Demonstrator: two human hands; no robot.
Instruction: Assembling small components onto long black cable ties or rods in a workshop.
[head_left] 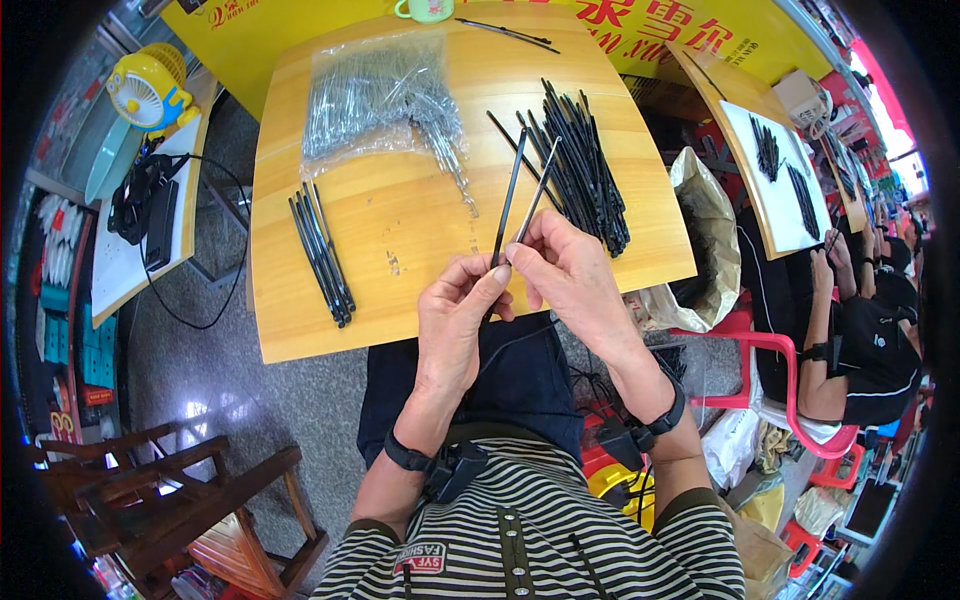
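Near the table's front edge, my left hand (pixel 460 305) pinches a slim black rod (pixel 512 190) that slants up and away. My right hand (pixel 570 265) is beside it, thumb and fingers closed on a thinner rod (pixel 540 187), greyish with a dark far end. The fingertips of both hands nearly meet, and they hide the rods' near ends. Just beyond my right hand lies a big heap of black rods (pixel 590 175). To the left is a small row of black rods (pixel 322 255). Silvery rods fill a clear plastic bag (pixel 330 125), some spilling from its corner.
On the wooden table (pixel 400 325), two dark thin rods (pixel 508 35) lie at the far edge near a green cup (pixel 428 9). An open sack (pixel 715 250) stands at the right. A yellow fan (pixel 150 90) is far left; another person (pixel 870 330) sits far right.
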